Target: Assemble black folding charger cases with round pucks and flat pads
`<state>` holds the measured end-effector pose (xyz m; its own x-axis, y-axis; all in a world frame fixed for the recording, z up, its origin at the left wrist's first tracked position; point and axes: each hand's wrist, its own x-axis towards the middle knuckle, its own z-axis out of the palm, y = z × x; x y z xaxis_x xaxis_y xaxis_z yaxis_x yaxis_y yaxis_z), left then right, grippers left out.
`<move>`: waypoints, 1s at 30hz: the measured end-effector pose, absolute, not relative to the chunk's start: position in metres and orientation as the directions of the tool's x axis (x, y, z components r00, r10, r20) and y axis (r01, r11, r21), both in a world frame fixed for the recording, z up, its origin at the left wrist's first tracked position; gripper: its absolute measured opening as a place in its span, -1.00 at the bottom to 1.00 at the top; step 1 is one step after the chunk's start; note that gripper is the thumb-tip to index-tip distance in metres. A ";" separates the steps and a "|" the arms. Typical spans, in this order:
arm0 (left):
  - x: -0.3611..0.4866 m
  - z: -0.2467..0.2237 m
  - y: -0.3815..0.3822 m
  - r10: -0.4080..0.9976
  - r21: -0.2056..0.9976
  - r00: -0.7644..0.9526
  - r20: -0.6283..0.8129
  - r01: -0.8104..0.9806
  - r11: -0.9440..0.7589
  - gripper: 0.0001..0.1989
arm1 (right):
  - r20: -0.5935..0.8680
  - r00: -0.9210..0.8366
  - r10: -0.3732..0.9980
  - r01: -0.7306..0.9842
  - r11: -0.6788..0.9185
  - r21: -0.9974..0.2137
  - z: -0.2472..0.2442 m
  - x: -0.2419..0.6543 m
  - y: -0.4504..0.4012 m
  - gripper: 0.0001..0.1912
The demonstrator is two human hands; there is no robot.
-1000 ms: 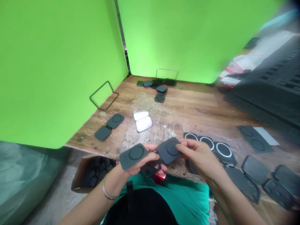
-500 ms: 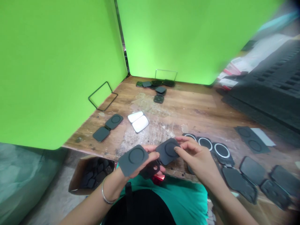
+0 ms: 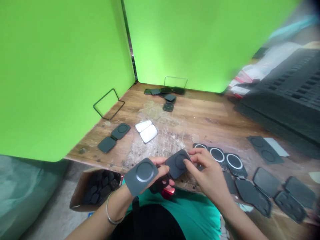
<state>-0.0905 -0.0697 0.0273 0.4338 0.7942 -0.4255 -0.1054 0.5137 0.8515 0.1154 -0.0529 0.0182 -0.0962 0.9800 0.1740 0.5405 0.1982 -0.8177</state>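
My left hand point(image 3: 160, 170) grips a dark folding pad point(image 3: 178, 164) with a round ring mark, its hinged dark part hanging below. A grey sheet with a ring point(image 3: 141, 176) lies over the back of my left hand and wrist. My right hand point(image 3: 203, 166) pinches the pad's right edge, thumb on its face. Something shiny and red point(image 3: 168, 192) shows beneath my left fingers. Right of my hands lie dark pads with white rings point(image 3: 234, 162). An unfolded dark pad point(image 3: 121, 131) and a white two-part piece point(image 3: 148, 133) rest beyond my left hand.
The wooden table point(image 3: 200, 116) has green panels point(image 3: 190, 40) behind and at left. A wire frame point(image 3: 109, 104) stands at the left edge. A carton point(image 3: 77, 196) of dark parts sits below left. A grey ringed sheet point(image 3: 265, 150), more folding pads point(image 3: 266, 181) and a black crate point(image 3: 282, 96) are at right.
The view has shifted slightly. Both hands still hold the dark pad in nearly the same pose, and the ring on the grey sheet now catches light.
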 end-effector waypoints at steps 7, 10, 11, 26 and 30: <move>-0.093 0.027 -0.071 0.784 0.864 0.438 -0.440 -0.032 0.503 -0.64 | 0.252 -0.361 0.898 0.819 0.434 -0.375 0.029 0.123 -0.048 -0.74; -0.098 0.021 -0.073 0.791 0.871 0.464 -0.399 -0.077 0.485 -0.64 | 0.216 -0.334 0.917 0.882 0.385 -0.271 0.032 0.129 -0.044 -0.66; -0.099 0.020 -0.074 0.792 0.865 0.467 -0.394 -0.102 0.491 -0.63 | 0.176 -0.291 0.941 0.880 0.335 -0.338 0.033 0.130 -0.043 -0.63; -0.179 0.026 -0.079 0.976 0.933 0.000 -0.219 0.293 0.210 -0.71 | -0.151 -0.370 0.917 0.525 0.072 -0.848 -0.002 0.036 0.003 -0.45; -0.228 0.027 -0.058 0.968 0.884 -0.245 0.055 0.464 0.067 -0.73 | 0.134 -0.315 0.940 0.638 0.314 -0.703 -0.011 0.010 0.039 -0.52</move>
